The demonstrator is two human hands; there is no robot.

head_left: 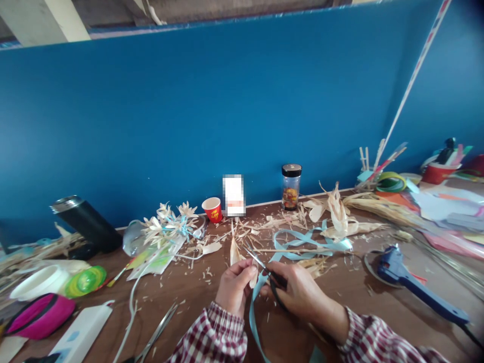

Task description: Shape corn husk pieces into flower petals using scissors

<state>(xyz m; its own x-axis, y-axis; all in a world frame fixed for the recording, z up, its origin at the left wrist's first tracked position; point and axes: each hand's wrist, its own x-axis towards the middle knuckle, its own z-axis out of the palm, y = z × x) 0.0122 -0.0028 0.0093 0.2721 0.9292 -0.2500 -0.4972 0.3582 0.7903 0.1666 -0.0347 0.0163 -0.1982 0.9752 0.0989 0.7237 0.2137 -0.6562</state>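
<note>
Snipping light-blue ribbon (256,292), we pinch it in our left hand (235,285) while our right hand (298,292) grips scissors (264,269) just beside; keeping the ribbon taut should give a clean cut.

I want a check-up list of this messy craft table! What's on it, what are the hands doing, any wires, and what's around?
Surface: brown wooden table, strewn with husk scraps.
Job's things: small scissors in the right hand, blades at a light blue ribbon; the left hand pinches a pale husk piece.
Clutter: husk flowers, red paper cup, glass jar, black flask, blue glue gun, pink pouch, dried husks, forceps.
Grippers: both hands closed on what they hold.
Cables: a dark cord leaves the glue gun's handle.
Surroundings: blue wall behind the table; no other people seen.
</note>
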